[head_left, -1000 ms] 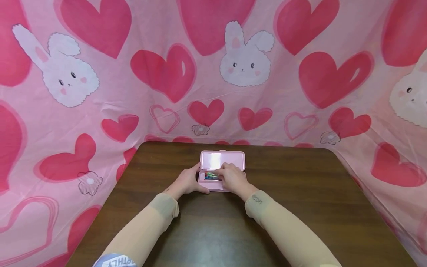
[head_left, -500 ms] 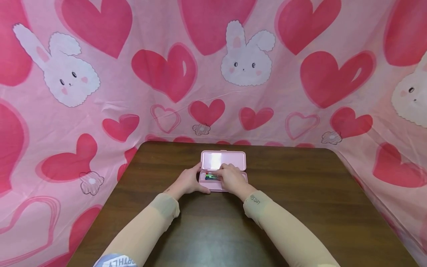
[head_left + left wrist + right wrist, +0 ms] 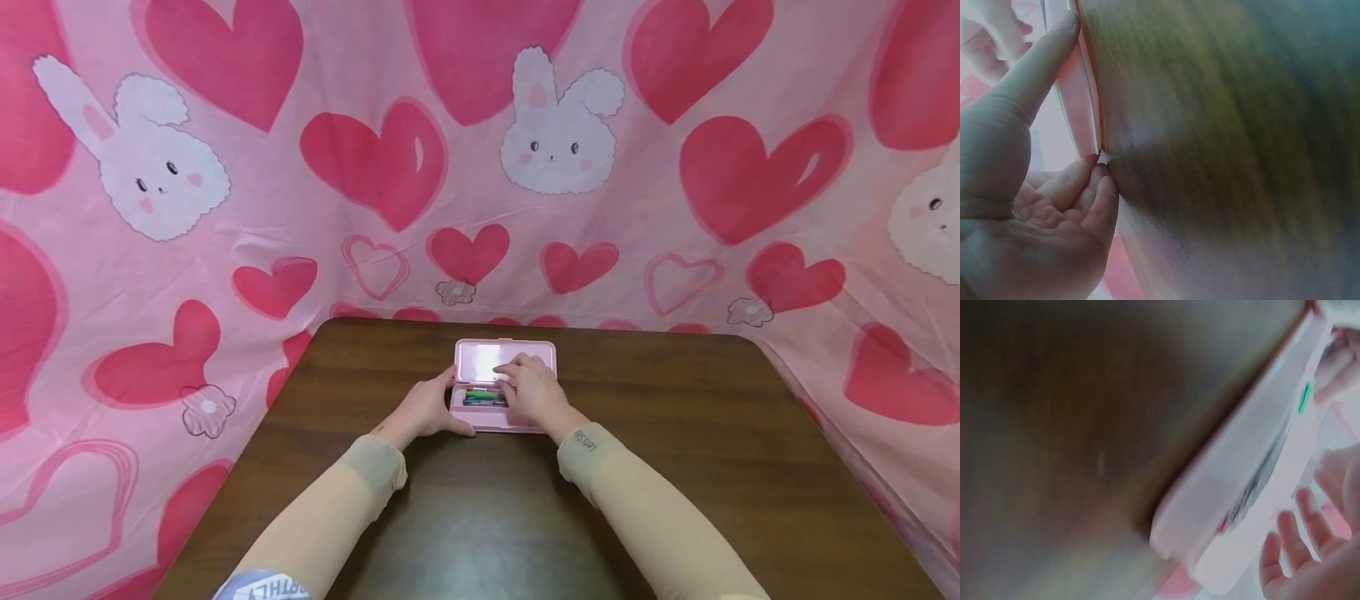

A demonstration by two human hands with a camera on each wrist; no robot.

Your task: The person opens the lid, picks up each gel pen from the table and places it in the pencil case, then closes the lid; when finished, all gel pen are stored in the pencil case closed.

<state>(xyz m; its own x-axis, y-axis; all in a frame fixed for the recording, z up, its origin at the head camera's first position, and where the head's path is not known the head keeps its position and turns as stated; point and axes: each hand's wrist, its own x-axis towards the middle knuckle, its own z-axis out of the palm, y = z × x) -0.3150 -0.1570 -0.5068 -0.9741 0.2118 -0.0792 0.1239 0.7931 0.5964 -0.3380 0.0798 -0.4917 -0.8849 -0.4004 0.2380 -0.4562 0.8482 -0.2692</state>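
A pink pencil case [image 3: 491,421] stands on the table with its lid [image 3: 467,362] raised, the inner side bright with reflected light. Several green and dark pens [image 3: 484,398] lie in the case's inner compartment. At the case's left end my left hand [image 3: 429,408] holds it, thumb along the front wall and fingers round the far corner. My right hand [image 3: 536,392] hovers over the right part of the case, hiding some of the pens and lid. In the right wrist view the right hand's fingers [image 3: 1294,540] are loosely bent and hold nothing.
The brown wooden table [image 3: 675,433] spreads round the case on all sides. A pink cloth [image 3: 630,200] with hearts and white rabbits hangs behind the table's far edge and along both sides.
My right hand has lifted from the pens toward the lid and its fingers have spread, so more of the pens show. My left hand keeps its place on the case.
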